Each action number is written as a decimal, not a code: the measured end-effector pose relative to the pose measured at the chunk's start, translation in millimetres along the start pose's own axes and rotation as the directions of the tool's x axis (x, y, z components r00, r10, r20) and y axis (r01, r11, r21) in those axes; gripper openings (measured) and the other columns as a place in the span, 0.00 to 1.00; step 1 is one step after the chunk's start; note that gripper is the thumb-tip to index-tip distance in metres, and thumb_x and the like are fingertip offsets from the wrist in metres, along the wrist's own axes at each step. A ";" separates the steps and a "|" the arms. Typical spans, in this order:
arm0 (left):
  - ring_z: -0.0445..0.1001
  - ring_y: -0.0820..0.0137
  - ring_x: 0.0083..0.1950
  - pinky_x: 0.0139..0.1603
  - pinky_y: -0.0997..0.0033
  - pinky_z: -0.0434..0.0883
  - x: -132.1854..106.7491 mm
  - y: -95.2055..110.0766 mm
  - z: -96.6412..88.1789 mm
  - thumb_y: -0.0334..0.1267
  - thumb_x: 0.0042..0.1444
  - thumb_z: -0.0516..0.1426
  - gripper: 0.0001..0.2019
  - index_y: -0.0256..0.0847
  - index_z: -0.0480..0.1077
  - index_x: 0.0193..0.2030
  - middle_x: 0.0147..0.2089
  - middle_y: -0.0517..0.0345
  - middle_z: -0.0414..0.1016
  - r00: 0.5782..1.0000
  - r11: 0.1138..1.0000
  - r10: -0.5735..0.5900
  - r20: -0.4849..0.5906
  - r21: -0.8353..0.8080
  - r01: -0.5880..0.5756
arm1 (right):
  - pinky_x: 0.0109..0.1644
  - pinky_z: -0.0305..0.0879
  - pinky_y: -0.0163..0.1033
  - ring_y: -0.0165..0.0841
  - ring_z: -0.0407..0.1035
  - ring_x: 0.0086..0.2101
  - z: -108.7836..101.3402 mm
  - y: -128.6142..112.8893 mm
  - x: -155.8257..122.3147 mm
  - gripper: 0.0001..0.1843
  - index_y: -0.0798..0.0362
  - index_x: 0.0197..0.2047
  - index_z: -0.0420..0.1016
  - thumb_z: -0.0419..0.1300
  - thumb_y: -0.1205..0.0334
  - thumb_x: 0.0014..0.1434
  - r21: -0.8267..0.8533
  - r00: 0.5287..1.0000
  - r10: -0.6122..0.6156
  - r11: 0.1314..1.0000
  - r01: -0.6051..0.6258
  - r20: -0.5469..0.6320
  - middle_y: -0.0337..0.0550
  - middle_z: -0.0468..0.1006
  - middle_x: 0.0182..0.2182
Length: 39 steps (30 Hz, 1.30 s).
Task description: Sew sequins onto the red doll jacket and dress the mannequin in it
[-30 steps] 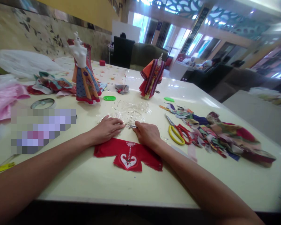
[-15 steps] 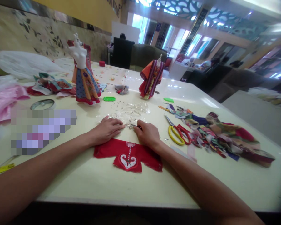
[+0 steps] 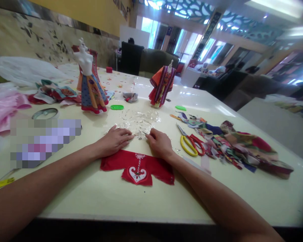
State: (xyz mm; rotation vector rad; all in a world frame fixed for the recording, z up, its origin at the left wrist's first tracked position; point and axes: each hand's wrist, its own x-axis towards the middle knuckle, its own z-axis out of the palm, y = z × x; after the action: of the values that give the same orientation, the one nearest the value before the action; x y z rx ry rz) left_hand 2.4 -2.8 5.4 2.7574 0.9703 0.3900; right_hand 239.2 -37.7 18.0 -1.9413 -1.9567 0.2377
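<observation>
My left hand lies flat and open on the table, fingertips at the edge of a clear plastic sheet strewn with tiny beads. Beside it, my right hand is closed, pinching a thin metal tool whose tip points at the beads. Just below both hands lies a small red doll jacket with a white heart-shaped emblem, spread flat on the cream table.
Yellow-and-red scissors and a heap of coloured fabric scraps lie to the right. Two dressed doll mannequins stand behind the beads. Green clips, a tape ring, pink cloth and a plastic bag sit left.
My right hand has moved slightly up and forward, bringing the thin tool closer to the beads. The left hand has stayed in place.
</observation>
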 end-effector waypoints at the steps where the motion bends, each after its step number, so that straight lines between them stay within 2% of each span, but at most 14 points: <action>1: 0.67 0.57 0.61 0.65 0.39 0.49 0.0 0.3 -0.2 0.41 0.68 0.45 0.18 0.49 0.68 0.61 0.62 0.51 0.69 1.000 1.000 0.001 0.002 0.002 -0.001 | 0.29 0.45 0.35 0.30 0.60 0.27 0.0 0.2 -0.6 0.12 0.49 0.31 0.68 0.54 0.53 0.63 -0.006 1.000 -0.019 1.000 0.019 0.003 0.37 0.74 0.27; 4: 0.68 0.58 0.61 0.65 0.38 0.49 -0.2 0.6 -0.4 0.41 0.69 0.45 0.18 0.48 0.67 0.61 0.62 0.51 0.68 1.000 1.000 0.002 0.008 0.012 -0.003 | 0.30 0.45 0.36 0.30 0.60 0.27 -0.1 0.4 -2.6 0.12 0.49 0.33 0.68 0.53 0.52 0.63 -0.041 0.998 -0.067 0.997 0.068 0.011 0.37 0.74 0.27; 10: 0.68 0.60 0.62 0.68 0.41 0.47 -1.0 0.4 -0.6 0.43 0.69 0.43 0.20 0.48 0.62 0.65 0.63 0.51 0.69 1.000 1.000 0.003 -0.009 0.002 -0.003 | 0.31 0.48 0.35 0.30 0.63 0.29 -5.5 1.6 -2.8 0.12 0.49 0.33 0.69 0.52 0.52 0.64 -0.016 0.995 -0.083 0.996 0.084 0.051 0.37 0.76 0.29; 16: 0.67 0.61 0.62 0.69 0.41 0.44 -0.4 2.8 -2.8 0.43 0.69 0.44 0.20 0.48 0.59 0.65 0.63 0.50 0.69 1.000 1.000 -0.016 0.004 0.000 0.016 | 0.30 0.45 0.37 0.33 0.67 0.30 -7.3 2.2 -5.8 0.13 0.48 0.40 0.71 0.51 0.49 0.65 -0.212 0.981 -0.161 0.961 0.180 0.106 0.41 0.78 0.32; 21: 0.68 0.62 0.61 0.68 0.42 0.44 -0.1 2.2 -1.7 0.43 0.69 0.44 0.20 0.48 0.60 0.65 0.62 0.49 0.69 1.000 1.000 -0.008 0.007 0.004 0.008 | 0.30 0.44 0.38 0.35 0.70 0.32 -6.8 -2.9 -7.2 0.13 0.47 0.43 0.69 0.50 0.49 0.66 -0.321 0.973 -0.178 0.922 0.216 0.145 0.42 0.80 0.34; 28: 0.68 0.62 0.61 0.68 0.41 0.43 -0.4 1.7 -0.6 0.44 0.69 0.43 0.19 0.48 0.65 0.61 0.63 0.52 0.69 1.000 1.000 -0.002 -0.003 -0.001 0.002 | 0.31 0.48 0.38 0.35 0.71 0.33 -8.5 -8.1 -6.4 0.12 0.48 0.44 0.67 0.50 0.51 0.67 -0.351 0.971 -0.143 0.914 0.203 0.190 0.43 0.80 0.37; 35: 0.69 0.62 0.61 0.68 0.42 0.44 -0.5 3.7 -1.6 0.44 0.69 0.43 0.19 0.49 0.62 0.63 0.61 0.52 0.70 1.000 1.000 0.002 -0.028 -0.002 -0.002 | 0.31 0.48 0.38 0.35 0.71 0.32 -6.6 -5.7 -4.9 0.12 0.47 0.44 0.68 0.50 0.50 0.67 -0.359 0.971 -0.161 0.908 0.217 0.179 0.43 0.80 0.35; 39: 0.69 0.62 0.61 0.69 0.43 0.43 -0.2 2.2 0.2 0.44 0.69 0.43 0.19 0.47 0.65 0.61 0.61 0.51 0.70 0.999 1.000 -0.001 -0.034 0.013 0.001 | 0.31 0.48 0.38 0.35 0.71 0.33 -6.1 -5.7 -5.0 0.11 0.47 0.45 0.68 0.50 0.51 0.67 -0.358 0.971 -0.152 0.910 0.210 0.183 0.43 0.80 0.36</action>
State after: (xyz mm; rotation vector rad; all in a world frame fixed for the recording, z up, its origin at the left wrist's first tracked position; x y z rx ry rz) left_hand 3.6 -4.7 5.7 2.7705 0.9858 0.4328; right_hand 236.0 -43.7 24.9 -1.9922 -2.4154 -0.0491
